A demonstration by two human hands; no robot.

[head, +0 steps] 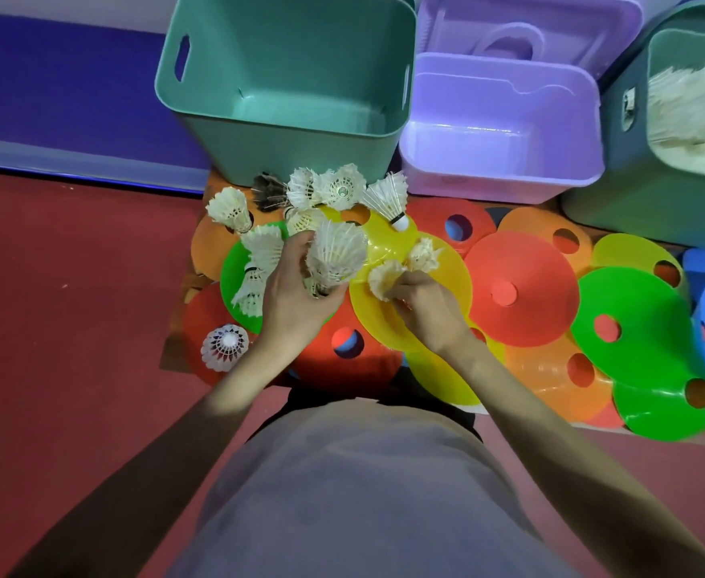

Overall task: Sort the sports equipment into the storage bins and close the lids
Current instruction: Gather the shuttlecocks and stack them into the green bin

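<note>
Both arms reach forward and down from the bottom corners, forearms converging over the pile of flat disc cones [522, 294].

Left hand [296, 294]: back of hand up, wrist roughly straight, fingers curled round a bunch of white shuttlecocks [334, 256], feather skirts fanning up and away from the palm. Exact count in the bunch not readable.

Right hand [426, 302]: back of hand up, fingers bent down, pinching a worn shuttlecock [386, 277] at its left edge. A second tatty one [424, 254] sits just beyond the fingertips; can't tell if it's in the grip or only touching. Both are over the yellow disc [451, 281].

Loose shuttlecocks: a cluster [342, 187] against the front wall of the teal bin [284, 77], one dark-feathered shuttlecock [267, 191] among them, a few more [259, 260] on the green disc [234, 277] just left of the left hand, one lone shuttlecock [225, 347] cork-up at the left edge of the pile on the red floor [71, 285].

Bins: teal bin open, nothing visible inside. Purple bin [505, 131] beside it, also open, with a purple lid [522, 31] behind it. Darker green bin [634, 160] at right holds a mass of white feathers [693, 114].

Discs in red, orange, yellow, green and blue overlap in front of the bins, between them and the person's grey shirt [363, 494].
</note>
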